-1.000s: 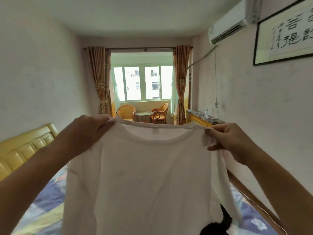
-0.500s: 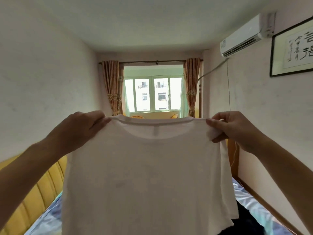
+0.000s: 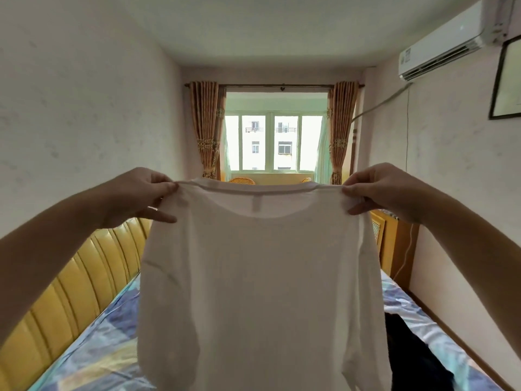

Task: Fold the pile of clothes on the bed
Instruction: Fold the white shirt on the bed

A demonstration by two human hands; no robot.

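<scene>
A pinching grip is kept on each shoulder of the white shirt (image 3: 259, 277) by the left hand (image 3: 135, 196) and right hand (image 3: 386, 190), so it hangs spread at frame centre above the bed (image 3: 93, 342). No fold is judged made yet; dark clothes (image 3: 408, 351) wait at lower right. Beyond are seen a yellow headboard (image 3: 70, 280), curtained window (image 3: 273, 142) and air conditioner (image 3: 445, 43).

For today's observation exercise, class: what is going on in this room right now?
A person is holding up a white T-shirt by its shoulders, the left hand pinching one corner and the right hand the other. It hangs spread out above the bed, not yet folded. A dark garment lies on the bed to the right.
</scene>
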